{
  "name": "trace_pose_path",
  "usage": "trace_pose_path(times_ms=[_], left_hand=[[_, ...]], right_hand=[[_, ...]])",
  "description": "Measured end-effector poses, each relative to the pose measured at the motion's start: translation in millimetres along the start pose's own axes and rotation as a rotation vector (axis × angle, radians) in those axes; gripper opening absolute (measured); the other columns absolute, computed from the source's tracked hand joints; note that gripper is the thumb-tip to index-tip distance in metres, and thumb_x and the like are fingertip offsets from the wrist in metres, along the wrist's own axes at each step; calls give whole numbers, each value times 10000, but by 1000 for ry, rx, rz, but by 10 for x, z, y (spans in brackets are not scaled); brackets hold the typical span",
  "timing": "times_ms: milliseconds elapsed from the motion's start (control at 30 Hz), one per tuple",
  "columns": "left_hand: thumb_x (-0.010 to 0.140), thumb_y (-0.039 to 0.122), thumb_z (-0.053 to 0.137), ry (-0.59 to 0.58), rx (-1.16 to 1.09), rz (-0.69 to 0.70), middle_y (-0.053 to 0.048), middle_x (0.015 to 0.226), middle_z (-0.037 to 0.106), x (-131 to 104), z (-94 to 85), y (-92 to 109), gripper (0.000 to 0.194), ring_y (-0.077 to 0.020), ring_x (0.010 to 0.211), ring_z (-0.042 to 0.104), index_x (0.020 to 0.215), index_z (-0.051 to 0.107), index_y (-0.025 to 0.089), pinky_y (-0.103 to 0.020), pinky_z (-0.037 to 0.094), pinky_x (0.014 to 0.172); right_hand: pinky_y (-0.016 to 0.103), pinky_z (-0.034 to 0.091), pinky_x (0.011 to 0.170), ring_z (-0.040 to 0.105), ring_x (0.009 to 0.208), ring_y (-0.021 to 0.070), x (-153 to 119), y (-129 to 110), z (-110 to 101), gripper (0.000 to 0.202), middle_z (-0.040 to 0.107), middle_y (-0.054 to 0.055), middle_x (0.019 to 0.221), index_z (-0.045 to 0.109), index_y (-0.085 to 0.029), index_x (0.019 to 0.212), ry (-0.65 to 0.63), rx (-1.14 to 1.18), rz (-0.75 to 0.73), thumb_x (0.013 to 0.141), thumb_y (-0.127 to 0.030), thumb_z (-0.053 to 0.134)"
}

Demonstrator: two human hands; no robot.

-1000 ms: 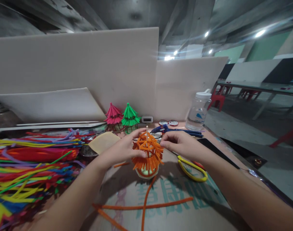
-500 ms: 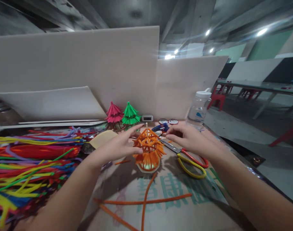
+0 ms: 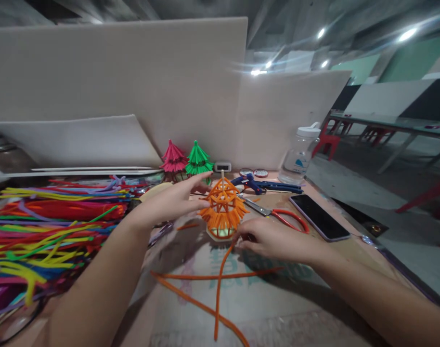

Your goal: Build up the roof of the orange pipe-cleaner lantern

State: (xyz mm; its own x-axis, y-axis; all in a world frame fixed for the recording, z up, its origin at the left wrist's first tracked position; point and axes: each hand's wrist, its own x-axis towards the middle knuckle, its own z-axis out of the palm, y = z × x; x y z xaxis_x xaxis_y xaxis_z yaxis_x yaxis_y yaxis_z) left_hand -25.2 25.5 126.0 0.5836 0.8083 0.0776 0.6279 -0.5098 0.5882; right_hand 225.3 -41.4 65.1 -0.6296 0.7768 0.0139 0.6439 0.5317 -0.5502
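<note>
Head view, orange model (image 3: 224, 212)?
—Upright between the hands. Left hand (image 3: 171, 200) open at its nine o'clock, thumb at the edge.
—Right hand (image 3: 267, 239)?
—Four o'clock, fingers curled by an orange strip (image 3: 222, 262); can't tell if gripping.
—Scissors (image 3: 265, 211)?
—Three o'clock.

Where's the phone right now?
In the head view, the phone lies on the right, just right of the scissors and nearer than the water bottle.

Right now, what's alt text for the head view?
A person's left hand is close beside a small orange model hut; the right hand is at one end of an orange strip. A pink model and green model stand behind; scissors and phone lie right.
</note>
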Motion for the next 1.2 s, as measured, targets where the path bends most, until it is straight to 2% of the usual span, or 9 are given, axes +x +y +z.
trace_pose_path(times_ms=[233, 367, 500, 567, 633, 767, 967, 1067, 1200], left_hand=[[845, 487, 602, 26, -3, -12, -102, 1321, 627, -1, 5, -20, 755, -262, 1137, 633, 1507, 323, 255, -342, 514, 900], [840, 517, 612, 59, 9, -7, -88, 1307, 637, 7, 4, -54, 749, -269, 1133, 639, 1500, 337, 292, -342, 521, 882], [840, 480, 635, 235, -54, 14, -95, 1260, 657, 9, -50, -38, 655, -251, 1054, 663, 1423, 454, 243, -350, 531, 865], [847, 454, 637, 385, -123, 49, -95, 1196, 685, -21, -88, 33, 530, -235, 1019, 666, 1307, 564, 203, -344, 531, 861], [858, 447, 628, 433, -208, 77, -79, 1062, 731, -74, -106, 141, 405, -212, 933, 678, 1165, 655, 185, -310, 540, 800], [869, 438, 606, 254, -356, 90, -43, 805, 749, -159, -16, 382, 319, -154, 681, 654, 1025, 731, 189, -233, 509, 584], [887, 386, 568, 47, -469, 131, -28, 780, 736, -71, 265, 537, 266, -130, 644, 631, 942, 740, 191, -207, 473, 554], [850, 380, 617, -36, -531, 103, -17, 730, 708, -15, 332, 532, 226, -129, 637, 624, 834, 719, 178, -209, 477, 571], [845, 395, 642, 82, -595, 76, 4, 687, 654, 3, 330, 498, 242, -107, 605, 583, 783, 675, 163, -199, 464, 565]], right_hand=[[247, 458, 743, 691, 865, 175, 60, -22, 298, 317, 762, 17, 1024, 705, -266, 1153, -87, -6, -99, 883, -173, 569], [253, 435, 694, 674, 769, 172, 107, -26, 441, 215, 751, 45, 854, 728, -207, 955, -33, -187, -171, 915, -164, 521], [243, 349, 558, 591, 611, 144, -39, -221, 247, 100, 687, 20, 705, 660, -187, 839, -22, -326, -216, 876, -160, 571], [245, 316, 531, 559, 590, 131, -174, -356, 77, 92, 662, 5, 697, 623, -195, 828, 48, -357, -223, 878, -142, 567], [250, 329, 557, 566, 622, 137, -294, -451, -61, 133, 656, 5, 714, 619, -204, 897, 188, -373, -260, 892, -105, 531], [266, 382, 652, 597, 734, 160, -350, -434, -140, 224, 673, 36, 784, 600, -199, 1064, 440, -363, -406, 933, -84, 459], [283, 371, 608, 570, 679, 161, -195, -246, -48, 181, 659, 29, 767, 580, -180, 1041, 458, -360, -497, 945, -96, 451], [288, 432, 674, 624, 768, 171, -179, -235, -43, 191, 698, 41, 858, 595, -194, 1053, 442, -253, -465, 934, -104, 475], [275, 507, 733, 670, 837, 154, -134, -250, -39, 155, 706, 28, 954, 587, -227, 1036, 490, 206, -262, 905, -147, 561]])
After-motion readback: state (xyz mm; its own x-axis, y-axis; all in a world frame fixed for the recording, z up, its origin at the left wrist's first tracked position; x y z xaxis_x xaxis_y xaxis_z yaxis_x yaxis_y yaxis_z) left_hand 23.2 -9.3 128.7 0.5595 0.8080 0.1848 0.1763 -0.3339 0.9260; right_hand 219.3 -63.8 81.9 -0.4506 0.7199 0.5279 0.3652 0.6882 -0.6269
